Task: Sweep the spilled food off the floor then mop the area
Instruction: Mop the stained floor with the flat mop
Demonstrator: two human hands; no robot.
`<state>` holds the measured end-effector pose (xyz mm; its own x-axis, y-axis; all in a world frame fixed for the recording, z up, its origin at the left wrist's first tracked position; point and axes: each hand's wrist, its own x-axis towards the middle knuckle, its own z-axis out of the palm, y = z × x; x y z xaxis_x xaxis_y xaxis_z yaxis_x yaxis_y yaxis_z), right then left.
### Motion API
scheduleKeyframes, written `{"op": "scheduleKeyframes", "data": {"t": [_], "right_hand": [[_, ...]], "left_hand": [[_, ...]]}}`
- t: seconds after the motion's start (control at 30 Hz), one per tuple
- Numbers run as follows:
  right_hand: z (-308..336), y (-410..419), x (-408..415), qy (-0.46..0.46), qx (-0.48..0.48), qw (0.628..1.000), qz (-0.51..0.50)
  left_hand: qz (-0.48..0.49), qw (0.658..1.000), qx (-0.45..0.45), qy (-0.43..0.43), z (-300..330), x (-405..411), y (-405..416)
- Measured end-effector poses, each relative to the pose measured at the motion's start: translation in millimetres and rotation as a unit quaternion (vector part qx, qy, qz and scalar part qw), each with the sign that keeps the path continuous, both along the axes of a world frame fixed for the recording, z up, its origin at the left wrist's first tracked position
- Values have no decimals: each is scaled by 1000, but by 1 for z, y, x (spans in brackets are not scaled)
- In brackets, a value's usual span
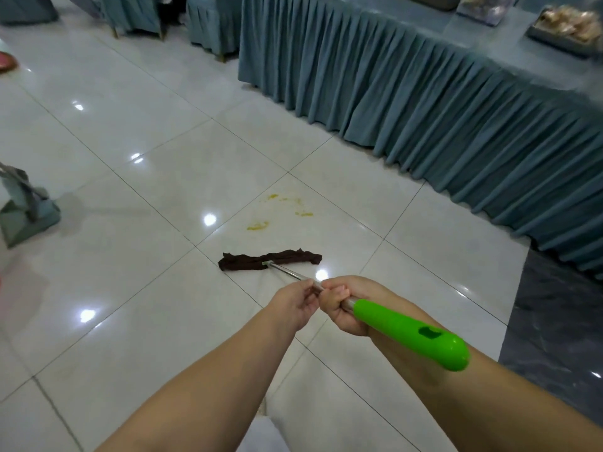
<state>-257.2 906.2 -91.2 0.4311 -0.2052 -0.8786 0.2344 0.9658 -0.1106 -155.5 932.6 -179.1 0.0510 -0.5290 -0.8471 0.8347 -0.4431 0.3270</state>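
I hold a mop with a metal pole (287,272) and a bright green handle end (411,331). My right hand (342,308) grips the pole just in front of the green part. My left hand (298,303) holds the pole a little further down, fingers curled round it. The mop's dark brown cloth head (270,260) lies flat on the white tiled floor (146,256). Yellow food smears (280,210) stain the tile just beyond the mop head, apart from it.
A long table with a pleated teal skirt (440,109) runs along the right, with food trays (567,24) on top. A teal dustpan (26,210) stands at the left. Covered chairs (208,24) are at the back. Dark tiles (554,321) lie at right.
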Motion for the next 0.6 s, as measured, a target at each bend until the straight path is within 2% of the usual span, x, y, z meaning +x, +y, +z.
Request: {"op": "scheduleKeyframes", "data": {"t": [0.17,0.33,0.6], "right_hand": [[-10,-38,52,3,6,1000,-30],[-12,-77,81,-7,15,999,-39],[-22,-135,111,-17,33,999,-16]], "left_hand": [[-22,1000,12,-12,-8,53,-45],[-40,999,-16,-10,-12,85,-83],[-27,999,11,-42,-23,114,-143]]}}
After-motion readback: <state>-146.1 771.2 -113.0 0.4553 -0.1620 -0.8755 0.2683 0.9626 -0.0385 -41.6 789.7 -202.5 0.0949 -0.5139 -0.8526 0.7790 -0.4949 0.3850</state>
